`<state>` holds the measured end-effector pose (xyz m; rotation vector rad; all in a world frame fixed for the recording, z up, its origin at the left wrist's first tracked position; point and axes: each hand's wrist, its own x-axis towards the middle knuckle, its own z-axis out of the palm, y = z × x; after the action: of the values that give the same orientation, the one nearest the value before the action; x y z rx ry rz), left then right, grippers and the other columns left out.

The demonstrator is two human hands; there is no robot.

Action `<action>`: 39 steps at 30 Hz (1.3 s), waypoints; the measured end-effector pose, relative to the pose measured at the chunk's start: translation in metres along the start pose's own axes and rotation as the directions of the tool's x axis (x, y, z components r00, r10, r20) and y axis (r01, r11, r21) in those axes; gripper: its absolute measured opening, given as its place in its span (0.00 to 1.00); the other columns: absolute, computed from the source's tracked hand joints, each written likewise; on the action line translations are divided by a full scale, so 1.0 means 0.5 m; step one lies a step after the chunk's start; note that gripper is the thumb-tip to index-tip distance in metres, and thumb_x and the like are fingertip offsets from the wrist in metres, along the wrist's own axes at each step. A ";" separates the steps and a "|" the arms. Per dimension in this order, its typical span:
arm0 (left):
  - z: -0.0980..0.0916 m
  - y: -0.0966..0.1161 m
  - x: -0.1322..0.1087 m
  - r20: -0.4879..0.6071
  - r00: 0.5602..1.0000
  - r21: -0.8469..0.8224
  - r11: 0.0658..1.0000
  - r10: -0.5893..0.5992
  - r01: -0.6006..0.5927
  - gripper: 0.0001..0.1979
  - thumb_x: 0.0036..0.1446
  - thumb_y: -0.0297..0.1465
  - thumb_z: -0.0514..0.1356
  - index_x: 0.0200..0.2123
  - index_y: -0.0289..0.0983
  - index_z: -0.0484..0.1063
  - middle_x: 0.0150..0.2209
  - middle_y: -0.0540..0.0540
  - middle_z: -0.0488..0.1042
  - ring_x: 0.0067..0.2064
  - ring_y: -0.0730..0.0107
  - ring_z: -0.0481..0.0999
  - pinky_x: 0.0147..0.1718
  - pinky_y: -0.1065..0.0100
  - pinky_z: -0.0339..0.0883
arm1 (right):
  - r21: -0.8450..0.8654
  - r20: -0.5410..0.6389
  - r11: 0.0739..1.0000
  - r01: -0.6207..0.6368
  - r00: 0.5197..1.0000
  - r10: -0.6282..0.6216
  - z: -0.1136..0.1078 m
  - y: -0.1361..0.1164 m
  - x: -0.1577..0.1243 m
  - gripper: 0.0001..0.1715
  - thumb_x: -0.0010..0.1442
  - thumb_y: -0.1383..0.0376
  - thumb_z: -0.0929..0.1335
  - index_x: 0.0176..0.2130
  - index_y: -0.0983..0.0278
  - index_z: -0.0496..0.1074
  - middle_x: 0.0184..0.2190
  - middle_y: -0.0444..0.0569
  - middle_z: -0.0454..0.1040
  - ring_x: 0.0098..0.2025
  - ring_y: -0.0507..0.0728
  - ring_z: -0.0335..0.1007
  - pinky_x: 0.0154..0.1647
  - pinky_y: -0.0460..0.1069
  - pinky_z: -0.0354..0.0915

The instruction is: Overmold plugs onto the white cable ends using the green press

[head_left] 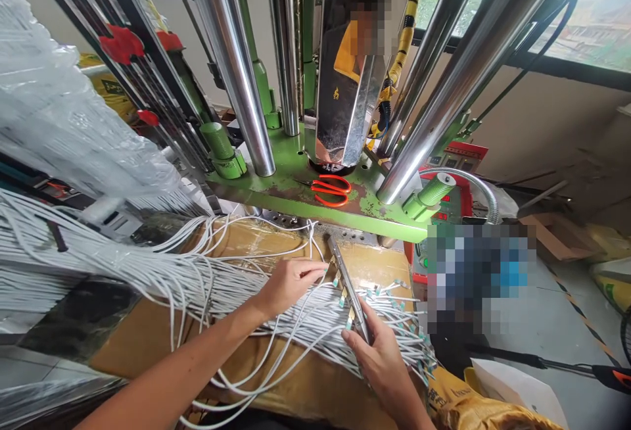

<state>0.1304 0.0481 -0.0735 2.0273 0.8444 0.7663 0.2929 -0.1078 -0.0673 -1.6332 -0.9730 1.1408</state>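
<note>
The right hand (382, 354) grips the near end of a metal bar (347, 280), which slants away from it toward the machine (290, 164). The left hand (288, 285) has thumb and fingers pinched on a cable end (325, 271) just beside the bar's far part. Between the hands, more plugs (342, 301) sit along the bar's left edge. Beneath both hands, white cables (236, 282) lie bundled across the counter (246, 238). Beyond the hands, orange-handled scissors (329, 187) rest on the machine.

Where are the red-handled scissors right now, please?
In the head view, the red-handled scissors lie near centre on the green machine plate, left of a thick chrome column's foot.
</note>
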 end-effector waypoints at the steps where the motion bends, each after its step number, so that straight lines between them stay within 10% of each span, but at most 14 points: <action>1: 0.000 -0.005 0.008 0.034 0.998 0.027 0.998 0.048 -0.049 0.09 0.58 0.28 0.59 0.38 0.38 0.79 0.37 0.46 0.81 0.38 0.66 0.79 0.39 0.69 0.72 | -0.007 0.002 1.000 -0.008 1.000 0.008 0.000 0.003 0.001 0.37 0.55 0.55 0.70 0.60 0.64 0.63 0.49 0.53 0.74 0.54 0.61 0.66 0.58 0.54 0.60; 17: 0.008 -0.035 0.027 0.202 0.911 0.252 0.880 0.358 -0.402 0.13 0.62 0.23 0.53 0.43 0.37 0.76 0.38 0.44 0.79 0.40 0.67 0.78 0.42 0.68 0.72 | -0.079 0.017 0.997 -0.011 1.000 0.012 -0.004 0.024 0.005 0.40 0.55 0.53 0.70 0.62 0.64 0.61 0.31 0.47 0.77 0.37 0.58 0.73 0.39 0.48 0.70; 26: 0.017 -0.039 0.031 0.140 0.944 0.254 0.911 0.298 -0.325 0.12 0.63 0.25 0.53 0.40 0.36 0.77 0.35 0.44 0.79 0.37 0.67 0.77 0.40 0.68 0.71 | -0.074 -0.001 0.997 0.021 1.000 -0.021 0.003 0.004 0.003 0.37 0.54 0.58 0.70 0.60 0.65 0.63 0.56 0.54 0.70 0.59 0.63 0.63 0.61 0.55 0.57; 30: 0.003 -0.023 0.059 0.230 0.921 0.329 0.865 0.315 -0.378 0.13 0.58 0.24 0.57 0.46 0.38 0.75 0.52 0.42 0.73 0.52 0.60 0.71 0.52 0.60 0.65 | -0.219 -0.011 0.974 0.049 0.999 -0.053 -0.015 0.026 0.000 0.36 0.53 0.60 0.69 0.60 0.62 0.64 0.57 0.52 0.68 0.60 0.64 0.62 0.61 0.57 0.57; 36: 0.004 -0.011 0.109 0.419 0.822 0.310 0.790 0.386 -0.529 0.12 0.54 0.29 0.63 0.43 0.42 0.75 0.48 0.48 0.76 0.51 0.61 0.72 0.53 0.61 0.61 | -0.730 -0.030 0.679 0.085 0.987 -0.156 -0.095 0.027 0.007 0.31 0.46 0.60 0.73 0.51 0.53 0.73 0.39 0.51 0.80 0.40 0.66 0.77 0.36 0.52 0.72; 39: 0.013 -0.017 0.126 0.284 0.909 0.418 0.814 0.304 -0.403 0.17 0.51 0.34 0.66 0.45 0.43 0.74 0.51 0.46 0.74 0.52 0.58 0.71 0.54 0.59 0.60 | -0.888 0.024 0.446 0.111 0.980 -0.197 -0.100 -0.042 0.057 0.22 0.52 0.57 0.70 0.48 0.55 0.75 0.36 0.51 0.79 0.41 0.64 0.75 0.35 0.51 0.70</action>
<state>0.1704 0.0979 -0.0703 2.7028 0.5668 0.5659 0.3462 -0.0865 -0.0456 -2.2966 -1.8198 0.3543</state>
